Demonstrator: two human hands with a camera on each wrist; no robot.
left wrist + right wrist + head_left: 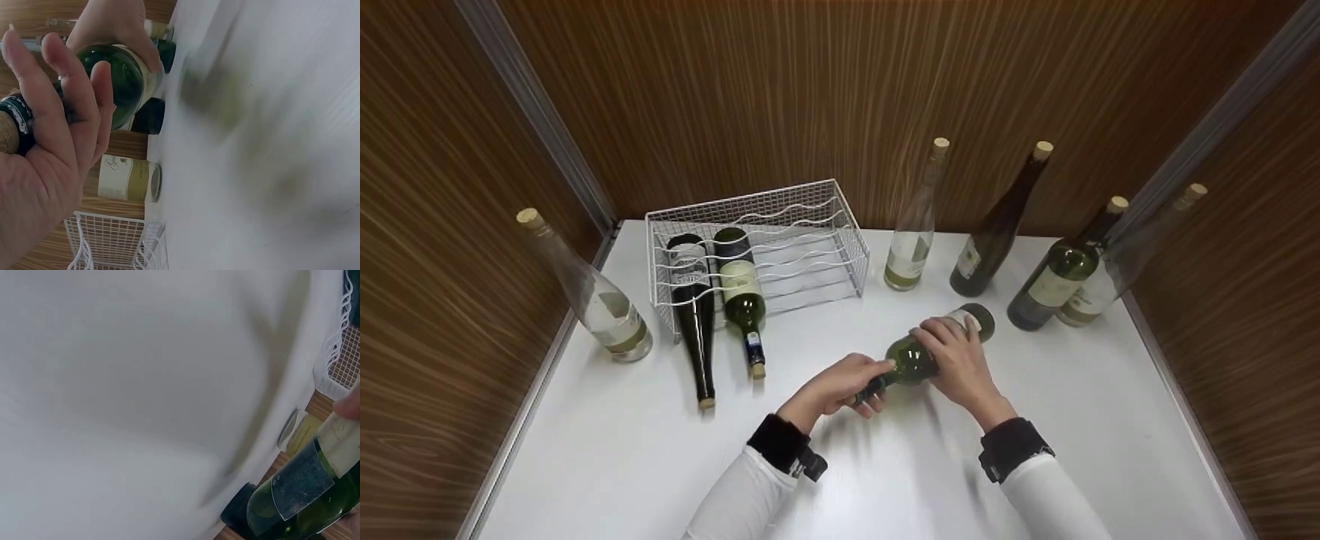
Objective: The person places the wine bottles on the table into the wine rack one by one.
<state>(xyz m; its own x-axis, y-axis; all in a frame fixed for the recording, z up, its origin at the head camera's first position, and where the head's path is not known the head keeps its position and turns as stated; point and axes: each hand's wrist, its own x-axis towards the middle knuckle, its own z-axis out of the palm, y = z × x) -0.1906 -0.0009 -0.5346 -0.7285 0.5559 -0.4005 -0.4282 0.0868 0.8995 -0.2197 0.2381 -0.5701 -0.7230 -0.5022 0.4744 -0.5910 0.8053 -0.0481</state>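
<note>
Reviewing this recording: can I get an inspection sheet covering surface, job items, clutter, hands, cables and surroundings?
Surface: white tabletop, with shadows below the hands.
Job items: green bottle held aslant; white wire rack with two lying bottles, necks sticking out the front.
Clutter: nothing seen beyond five standing corked bottles, one left of the rack, four right.
Hands: left hand holds the neck, right hand grips the body.
Cables: nothing seen.
Surroundings: wood-grain panels on three sides.

- A brown back wall (780, 90) with vertical wood grain
- A left wall (427, 225) and a right wall (1252, 262), also brown
- Grey metal strips (542, 112) at back corners
- A white tabletop (585, 450)
</note>
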